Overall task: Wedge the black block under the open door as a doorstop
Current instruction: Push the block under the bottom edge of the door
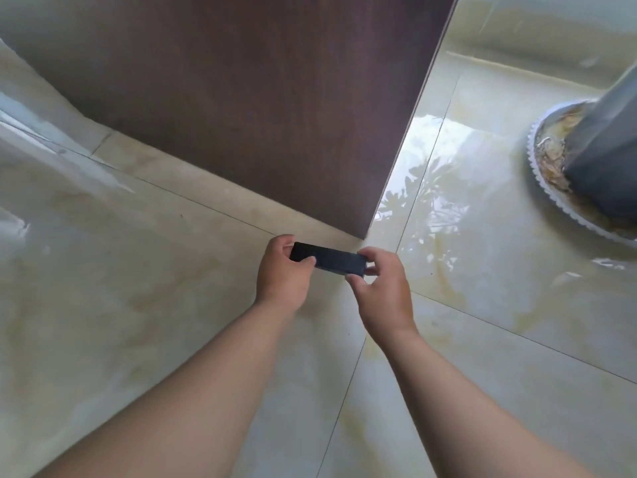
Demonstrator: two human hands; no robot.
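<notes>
A long black block [332,258] is held level between both hands, just in front of the door's lower corner. My left hand [282,270] pinches its left end, thumb on top. My right hand [382,288] grips its right end with thumb and fingers. The dark brown door [248,98] stands open, filling the upper middle of the view. Its bottom edge runs diagonally down to a corner near the block. The block is close to that corner but apart from the door. Whether it touches the floor I cannot tell.
The floor [120,288] is glossy cream tile with thin grout lines. At the right stands a grey planter [606,139] in a white scalloped saucer [548,188] with brown residue. Pale wall tiles run along the left.
</notes>
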